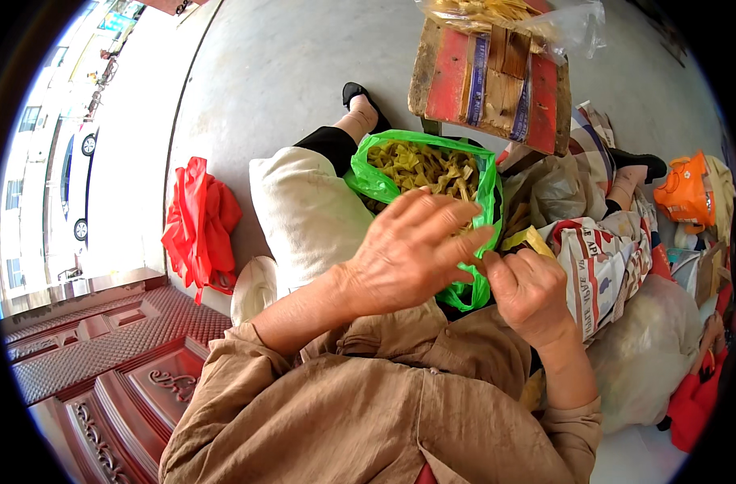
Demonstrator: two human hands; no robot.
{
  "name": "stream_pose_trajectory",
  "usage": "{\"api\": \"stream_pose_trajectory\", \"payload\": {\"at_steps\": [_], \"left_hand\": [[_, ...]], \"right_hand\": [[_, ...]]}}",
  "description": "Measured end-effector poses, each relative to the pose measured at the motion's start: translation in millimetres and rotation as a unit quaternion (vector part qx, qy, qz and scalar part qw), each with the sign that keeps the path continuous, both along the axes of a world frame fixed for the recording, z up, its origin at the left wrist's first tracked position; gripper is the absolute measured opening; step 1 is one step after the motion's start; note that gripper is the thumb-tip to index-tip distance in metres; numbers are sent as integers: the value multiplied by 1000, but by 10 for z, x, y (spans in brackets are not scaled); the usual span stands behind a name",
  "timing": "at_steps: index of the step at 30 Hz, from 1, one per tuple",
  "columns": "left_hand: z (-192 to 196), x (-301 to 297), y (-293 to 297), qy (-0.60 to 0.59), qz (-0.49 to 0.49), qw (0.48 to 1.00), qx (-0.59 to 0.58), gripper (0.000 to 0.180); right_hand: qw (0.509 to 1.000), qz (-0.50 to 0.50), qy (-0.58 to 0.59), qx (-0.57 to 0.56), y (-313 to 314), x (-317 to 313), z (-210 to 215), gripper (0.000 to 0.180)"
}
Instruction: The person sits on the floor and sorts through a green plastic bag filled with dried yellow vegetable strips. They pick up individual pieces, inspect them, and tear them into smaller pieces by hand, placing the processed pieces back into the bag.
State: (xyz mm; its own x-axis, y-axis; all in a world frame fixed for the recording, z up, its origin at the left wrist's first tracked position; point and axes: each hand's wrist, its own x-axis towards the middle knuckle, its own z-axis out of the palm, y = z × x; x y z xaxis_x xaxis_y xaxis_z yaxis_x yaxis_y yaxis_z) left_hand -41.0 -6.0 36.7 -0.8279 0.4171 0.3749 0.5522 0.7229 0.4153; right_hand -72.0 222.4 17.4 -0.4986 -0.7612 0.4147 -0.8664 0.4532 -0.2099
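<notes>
Head view: your left hand [412, 246] spreads open over the green bag [465, 189]; at three o'clock, your right hand [529, 290] pinches a yellow strip [528, 239].

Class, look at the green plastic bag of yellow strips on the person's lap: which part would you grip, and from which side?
Probably grip the green plastic bag by its rolled-down rim on the far left, coming from above. The mouth gapes upward, the film is soft, and the left hand and right hand crowd the near edge.
</notes>
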Motion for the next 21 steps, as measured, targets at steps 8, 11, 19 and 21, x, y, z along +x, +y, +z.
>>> {"api": "stream_pose_trajectory", "payload": {"at_steps": [8, 11, 19, 21], "left_hand": [[-137, 265, -148, -49, -201, 973, -98, 18], [-166, 172, -188, -77, -180, 977, -81, 18], [-41, -954, -265, -40, 8, 999, -22, 22], [26, -1311, -270, 1, 43, 999, 15, 19]], "right_hand": [[942, 110, -314, -44, 179, 162, 27, 20], [934, 98, -340, -49, 207, 68, -23, 23], [993, -74, -63, -64, 63, -1060, 27, 18], [990, -97, -8, -106, -18, -1367, 95, 22]]}}
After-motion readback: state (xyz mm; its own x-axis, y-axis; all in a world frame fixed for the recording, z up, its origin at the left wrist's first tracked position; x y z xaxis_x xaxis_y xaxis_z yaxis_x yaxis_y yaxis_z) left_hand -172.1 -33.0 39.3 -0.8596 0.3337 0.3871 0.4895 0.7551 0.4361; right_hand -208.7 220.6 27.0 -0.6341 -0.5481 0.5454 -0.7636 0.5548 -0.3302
